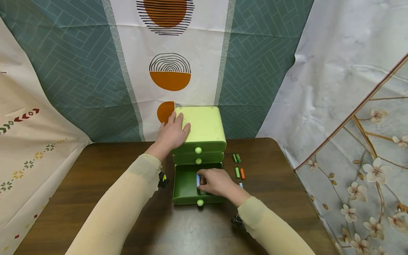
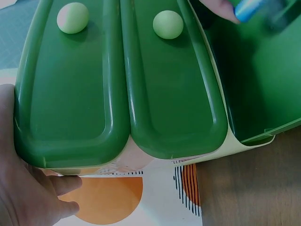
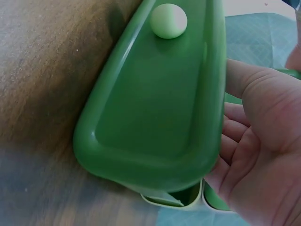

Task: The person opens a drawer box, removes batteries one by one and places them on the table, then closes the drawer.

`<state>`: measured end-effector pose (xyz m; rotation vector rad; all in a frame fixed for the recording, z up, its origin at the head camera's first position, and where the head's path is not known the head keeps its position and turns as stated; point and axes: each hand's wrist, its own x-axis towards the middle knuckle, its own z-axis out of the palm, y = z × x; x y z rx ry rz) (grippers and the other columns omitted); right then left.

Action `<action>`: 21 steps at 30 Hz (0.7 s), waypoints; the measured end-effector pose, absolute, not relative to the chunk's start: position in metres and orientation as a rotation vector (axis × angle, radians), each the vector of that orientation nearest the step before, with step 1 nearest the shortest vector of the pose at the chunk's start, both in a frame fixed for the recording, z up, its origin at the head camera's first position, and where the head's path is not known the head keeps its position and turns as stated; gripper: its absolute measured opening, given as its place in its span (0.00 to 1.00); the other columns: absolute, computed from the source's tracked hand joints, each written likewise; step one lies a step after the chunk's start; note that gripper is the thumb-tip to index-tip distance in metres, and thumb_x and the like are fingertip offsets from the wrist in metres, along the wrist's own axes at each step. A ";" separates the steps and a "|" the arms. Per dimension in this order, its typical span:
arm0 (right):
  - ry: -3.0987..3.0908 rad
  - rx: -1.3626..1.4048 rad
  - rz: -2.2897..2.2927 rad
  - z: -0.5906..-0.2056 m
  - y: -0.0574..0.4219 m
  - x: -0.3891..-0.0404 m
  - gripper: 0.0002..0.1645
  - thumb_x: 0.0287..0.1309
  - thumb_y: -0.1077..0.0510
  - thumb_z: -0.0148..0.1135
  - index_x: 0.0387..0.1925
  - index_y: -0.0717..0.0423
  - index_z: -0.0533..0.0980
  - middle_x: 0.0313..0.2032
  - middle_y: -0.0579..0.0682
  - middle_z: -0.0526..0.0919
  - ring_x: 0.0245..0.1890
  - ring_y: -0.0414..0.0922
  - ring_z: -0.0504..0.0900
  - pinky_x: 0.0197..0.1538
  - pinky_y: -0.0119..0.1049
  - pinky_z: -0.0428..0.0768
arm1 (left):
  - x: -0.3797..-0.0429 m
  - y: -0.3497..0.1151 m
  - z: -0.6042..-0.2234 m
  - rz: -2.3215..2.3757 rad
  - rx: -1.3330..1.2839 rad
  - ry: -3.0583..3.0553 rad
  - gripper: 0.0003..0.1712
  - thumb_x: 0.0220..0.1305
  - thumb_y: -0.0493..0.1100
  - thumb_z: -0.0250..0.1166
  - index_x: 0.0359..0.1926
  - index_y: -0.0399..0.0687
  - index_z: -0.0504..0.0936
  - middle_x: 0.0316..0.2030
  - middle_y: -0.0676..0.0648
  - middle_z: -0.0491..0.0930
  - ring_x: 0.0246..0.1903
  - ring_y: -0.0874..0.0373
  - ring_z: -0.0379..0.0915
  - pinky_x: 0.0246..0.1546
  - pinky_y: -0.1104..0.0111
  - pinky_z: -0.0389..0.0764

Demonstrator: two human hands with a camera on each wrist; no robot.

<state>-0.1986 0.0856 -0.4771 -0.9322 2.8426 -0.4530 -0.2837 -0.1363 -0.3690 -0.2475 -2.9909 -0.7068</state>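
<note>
A small green drawer cabinet [image 1: 204, 124] with a pale lime top stands on the table. My left hand [image 1: 170, 134] rests on its top left edge, the fingers spread over the corner. The bottom drawer [image 1: 184, 184] is pulled out; the two drawers above it are closed. Inside the open drawer's space, my right hand [image 1: 220, 182] pinches a blue battery [image 1: 198, 180] between thumb and fingers. The left wrist view also catches the blue battery [image 2: 248, 8] at its top edge. In the right wrist view the drawer front [image 3: 146, 108] hides the fingertips of my right hand [image 3: 265, 136].
Right of the cabinet lie two dark green batteries [image 1: 236, 158], a light green battery [image 1: 237, 173], an orange battery [image 1: 243, 174] and a pale blue battery [image 1: 241, 185]. Patterned cloth [image 1: 264, 71] hangs behind the wooden table [image 1: 105, 170].
</note>
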 end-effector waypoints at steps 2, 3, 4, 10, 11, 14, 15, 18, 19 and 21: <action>2.848 -0.931 -0.467 -0.476 0.089 -0.198 0.27 0.69 0.47 0.77 0.65 0.51 0.84 0.34 0.30 0.84 0.27 0.32 0.76 0.34 0.36 0.79 | -0.284 -0.136 -0.369 -0.705 -0.248 -2.991 0.44 0.89 0.64 0.40 0.90 0.44 0.49 0.89 0.35 0.39 0.87 0.39 0.40 0.83 0.37 0.42; 2.851 -0.931 -0.472 -0.475 0.091 -0.197 0.27 0.69 0.47 0.77 0.65 0.51 0.84 0.34 0.30 0.84 0.26 0.32 0.76 0.33 0.36 0.78 | -0.284 -0.136 -0.369 -0.702 -0.249 -2.992 0.44 0.89 0.64 0.39 0.90 0.44 0.48 0.89 0.35 0.39 0.87 0.39 0.40 0.83 0.37 0.42; 2.852 -0.929 -0.477 -0.474 0.094 -0.196 0.27 0.70 0.47 0.77 0.66 0.51 0.84 0.35 0.30 0.85 0.25 0.32 0.75 0.32 0.36 0.78 | -0.285 -0.136 -0.369 -0.700 -0.250 -2.993 0.44 0.89 0.63 0.39 0.90 0.43 0.48 0.89 0.35 0.39 0.87 0.39 0.40 0.83 0.37 0.42; 2.873 -0.937 -0.525 -0.467 0.106 -0.192 0.27 0.69 0.50 0.77 0.66 0.50 0.84 0.36 0.31 0.86 0.23 0.33 0.74 0.31 0.36 0.76 | -0.285 -0.136 -0.369 -0.706 -0.247 -2.993 0.43 0.89 0.63 0.39 0.90 0.43 0.48 0.89 0.35 0.39 0.87 0.38 0.40 0.83 0.37 0.41; 2.873 -0.934 -0.537 -0.466 0.108 -0.191 0.27 0.69 0.50 0.77 0.66 0.50 0.84 0.36 0.31 0.86 0.23 0.33 0.74 0.31 0.36 0.76 | -0.284 -0.136 -0.369 -0.711 -0.246 -2.993 0.43 0.89 0.63 0.39 0.90 0.43 0.48 0.89 0.35 0.39 0.87 0.38 0.40 0.83 0.37 0.41; 2.881 -0.920 -0.560 -0.464 0.115 -0.190 0.27 0.69 0.50 0.77 0.65 0.51 0.84 0.36 0.31 0.86 0.24 0.32 0.75 0.31 0.36 0.77 | -0.284 -0.136 -0.369 -0.723 -0.245 -2.990 0.44 0.89 0.63 0.39 0.90 0.43 0.48 0.89 0.35 0.39 0.87 0.39 0.40 0.83 0.37 0.40; 2.884 -0.914 -0.566 -0.464 0.117 -0.189 0.27 0.69 0.50 0.77 0.65 0.51 0.84 0.36 0.31 0.86 0.24 0.32 0.75 0.31 0.36 0.77 | -0.284 -0.136 -0.368 -0.726 -0.245 -2.990 0.44 0.89 0.63 0.40 0.90 0.43 0.49 0.89 0.36 0.39 0.87 0.39 0.39 0.83 0.37 0.40; 2.901 -0.896 -0.583 -0.462 0.124 -0.188 0.27 0.68 0.50 0.78 0.65 0.51 0.84 0.36 0.30 0.86 0.26 0.31 0.77 0.31 0.35 0.77 | -0.285 -0.136 -0.369 -0.726 -0.242 -2.989 0.44 0.89 0.63 0.40 0.90 0.43 0.49 0.89 0.36 0.39 0.87 0.40 0.38 0.83 0.37 0.41; 2.907 -0.888 -0.589 -0.461 0.126 -0.187 0.27 0.68 0.50 0.78 0.65 0.51 0.84 0.36 0.30 0.86 0.26 0.31 0.77 0.31 0.35 0.77 | -0.285 -0.136 -0.369 -0.723 -0.242 -2.989 0.44 0.89 0.63 0.40 0.90 0.43 0.49 0.89 0.36 0.40 0.87 0.40 0.38 0.83 0.37 0.41; 2.919 -0.872 -0.601 -0.460 0.130 -0.187 0.27 0.67 0.50 0.78 0.64 0.52 0.84 0.35 0.30 0.86 0.27 0.31 0.77 0.31 0.35 0.77 | -0.286 -0.136 -0.369 -0.718 -0.242 -2.992 0.43 0.89 0.63 0.39 0.90 0.43 0.49 0.89 0.35 0.39 0.87 0.39 0.38 0.83 0.37 0.41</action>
